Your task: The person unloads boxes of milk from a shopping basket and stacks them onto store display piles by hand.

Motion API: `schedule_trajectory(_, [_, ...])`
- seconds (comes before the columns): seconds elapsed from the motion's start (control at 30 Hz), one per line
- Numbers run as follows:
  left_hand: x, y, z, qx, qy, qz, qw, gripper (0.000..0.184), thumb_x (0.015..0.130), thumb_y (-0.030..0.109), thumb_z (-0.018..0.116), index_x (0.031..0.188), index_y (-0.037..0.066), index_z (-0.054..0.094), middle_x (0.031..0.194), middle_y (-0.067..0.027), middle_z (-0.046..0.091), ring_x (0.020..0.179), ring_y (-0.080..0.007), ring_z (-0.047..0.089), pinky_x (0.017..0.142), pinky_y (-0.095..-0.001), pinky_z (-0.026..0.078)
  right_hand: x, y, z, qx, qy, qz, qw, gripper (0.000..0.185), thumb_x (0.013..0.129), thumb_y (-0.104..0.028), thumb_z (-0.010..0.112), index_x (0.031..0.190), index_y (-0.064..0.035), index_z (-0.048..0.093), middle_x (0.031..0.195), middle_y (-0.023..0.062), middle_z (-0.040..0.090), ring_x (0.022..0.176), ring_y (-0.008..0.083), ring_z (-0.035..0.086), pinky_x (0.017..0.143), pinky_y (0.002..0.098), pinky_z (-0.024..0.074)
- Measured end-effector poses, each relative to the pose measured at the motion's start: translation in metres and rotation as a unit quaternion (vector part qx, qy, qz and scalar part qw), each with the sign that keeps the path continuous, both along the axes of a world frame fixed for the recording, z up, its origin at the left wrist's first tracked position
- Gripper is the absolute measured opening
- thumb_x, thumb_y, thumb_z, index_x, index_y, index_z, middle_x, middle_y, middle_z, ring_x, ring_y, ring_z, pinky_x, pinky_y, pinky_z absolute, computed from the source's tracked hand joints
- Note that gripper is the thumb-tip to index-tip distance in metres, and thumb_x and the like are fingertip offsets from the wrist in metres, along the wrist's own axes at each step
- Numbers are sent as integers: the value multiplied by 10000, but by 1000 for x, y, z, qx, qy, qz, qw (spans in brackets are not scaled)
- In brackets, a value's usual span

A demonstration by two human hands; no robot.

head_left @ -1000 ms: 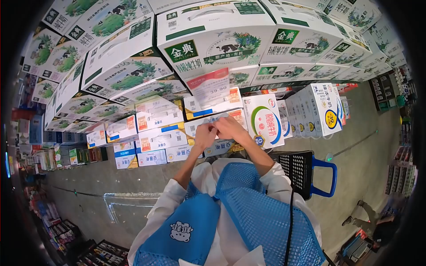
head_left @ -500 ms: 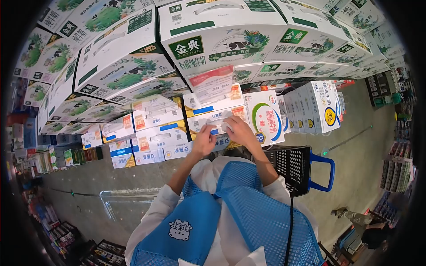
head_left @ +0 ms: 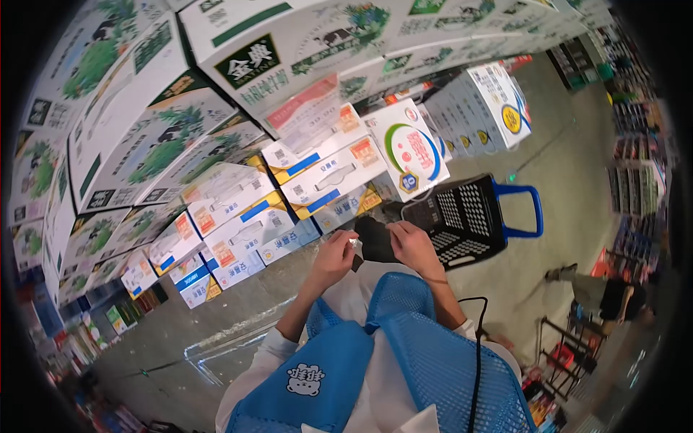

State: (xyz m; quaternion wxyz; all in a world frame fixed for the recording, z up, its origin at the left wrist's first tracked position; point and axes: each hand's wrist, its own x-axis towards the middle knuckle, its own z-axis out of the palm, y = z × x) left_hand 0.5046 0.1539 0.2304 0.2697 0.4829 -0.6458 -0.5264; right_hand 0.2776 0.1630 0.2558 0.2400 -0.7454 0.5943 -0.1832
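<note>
Both bare hands are in front of the body, just below the stacked cartons and apart from each other. My left hand [head_left: 336,261] is closed, with a small pale, shiny scrap at its fingertips, too small to name. Fingers pinched together, my right hand [head_left: 415,251] shows nothing I can make out between them. A dark shape, perhaps a trouser leg or shoe, lies behind and between the hands. Nearest to them is a white and blue milk carton [head_left: 336,179] with a clear handle on top. A white carton with a green and blue ring [head_left: 413,150] stands to its right.
A black basket with a blue handle [head_left: 518,211] is right of my hands. Large white and green milk cartons [head_left: 249,61] are stacked behind a red and white price sign [head_left: 307,108]. Another person [head_left: 603,294] is at the far right, near product shelves [head_left: 635,187].
My hands have drawn back from the carton top toward the body and moved apart. The view has turned, so the cartons appear tilted and the basket sits higher.
</note>
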Motion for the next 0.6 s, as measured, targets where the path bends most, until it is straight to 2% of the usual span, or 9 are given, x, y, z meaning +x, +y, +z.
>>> schedule_trajectory(0.17, [-9,9,6,-15,-22,-120,992,280,815,-7,507,1088,34,552,951,-164,574,808,-368,582,685,-439,468,7,47,5,46,-8,-56,997,210,778,-11,594,986,-21,618,892,140,628,799,327,628,710,402,522])
schedule_trajectory(0.3, [-19,15,14,-13,-26,-179,983,285,811,-14,500,1088,33,548,953,-164,572,827,-373,579,697,-437,471,4,73,7,33,-13,-92,995,202,783,-15,593,983,-24,620,896,130,629,798,327,628,705,396,521])
schedule_trajectory(0.4, [-29,23,18,-31,-15,-194,980,275,812,-17,502,1078,31,552,956,-163,569,837,-375,577,700,-436,471,-2,86,3,18,-15,-101,995,211,788,-22,594,998,-29,616,910,122,629,808,324,629,703,392,520])
schedule_trajectory(0.47, [-36,32,18,-37,-23,-193,980,262,828,-13,511,1082,26,564,928,-153,573,809,-316,603,709,-391,483,-5,92,3,42,-5,-100,994,229,790,-25,595,1018,-34,608,923,127,627,824,322,628,708,395,518])
schedule_trajectory(0.6, [-54,50,23,-50,-24,-218,974,264,823,-24,510,1078,19,565,941,-153,575,818,-315,605,713,-388,484,-18,109,12,14,-21,-116,993,251,788,-26,601,1038,-39,603,925,132,623,833,326,625,712,399,516])
